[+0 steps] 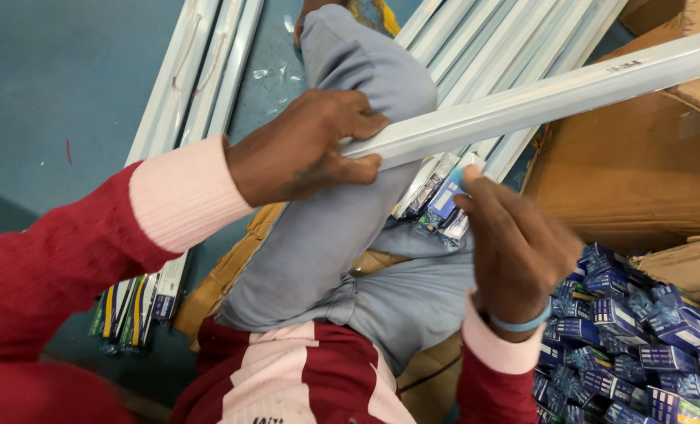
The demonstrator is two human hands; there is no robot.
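My left hand (307,149) grips the near end of a long white tube-light fitting (554,90) that slants up to the right across my bent knee in grey trousers (342,188). My right hand (515,243), with a blue wristband, hovers just below that end. Its fingertips pinch a small light-blue piece (458,179) beside the wrapped ends of more white fittings (436,196).
Several white fittings lie on the blue floor at upper left (208,71) and upper middle (507,39). Brown cardboard boxes (640,165) stand at right. A heap of small blue boxes (640,330) fills the lower right corner.
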